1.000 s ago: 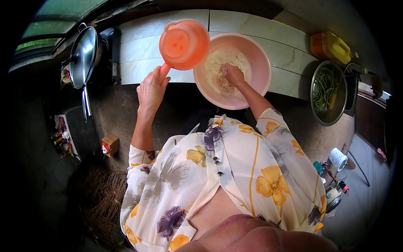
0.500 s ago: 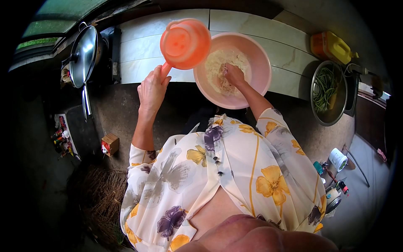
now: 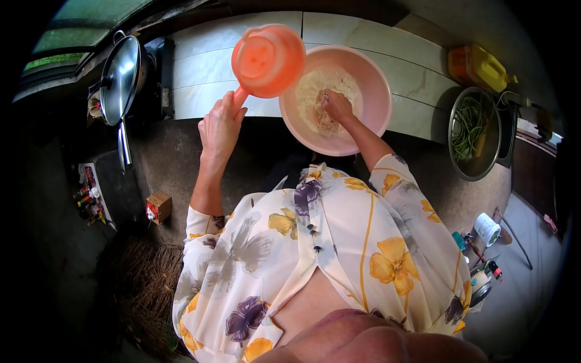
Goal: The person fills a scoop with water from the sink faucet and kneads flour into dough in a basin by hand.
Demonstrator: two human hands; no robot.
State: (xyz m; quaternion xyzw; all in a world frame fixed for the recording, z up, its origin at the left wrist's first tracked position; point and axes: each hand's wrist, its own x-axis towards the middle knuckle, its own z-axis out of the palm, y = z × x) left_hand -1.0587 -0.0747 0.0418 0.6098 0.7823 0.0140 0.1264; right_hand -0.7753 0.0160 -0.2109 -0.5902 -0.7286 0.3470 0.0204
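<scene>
An orange plastic water dipper (image 3: 269, 60) is held up by its handle in my left hand (image 3: 219, 129), with the fingers wrapped round it. It is tilted beside the left rim of a pink basin (image 3: 376, 103), slightly overlapping that rim in view. Pale flour (image 3: 315, 91) covers the bottom of the basin, and looks wetter and clumped near my fingers. Down in this flour is my right hand (image 3: 339, 107), its fingers curled and coated. The fingertips are partly hidden in the mix.
The basin stands on a tiled counter (image 3: 206, 71). To the right are a metal bowl of green beans (image 3: 469, 130) and a yellow jug (image 3: 487, 69). A lidded pan (image 3: 120, 81) is at the left. A small cardboard box (image 3: 158, 207) lies low on the left.
The dipper and basin appear a few pixels higher in view. Both hands keep nearly the same pose, and nothing has been let go.
</scene>
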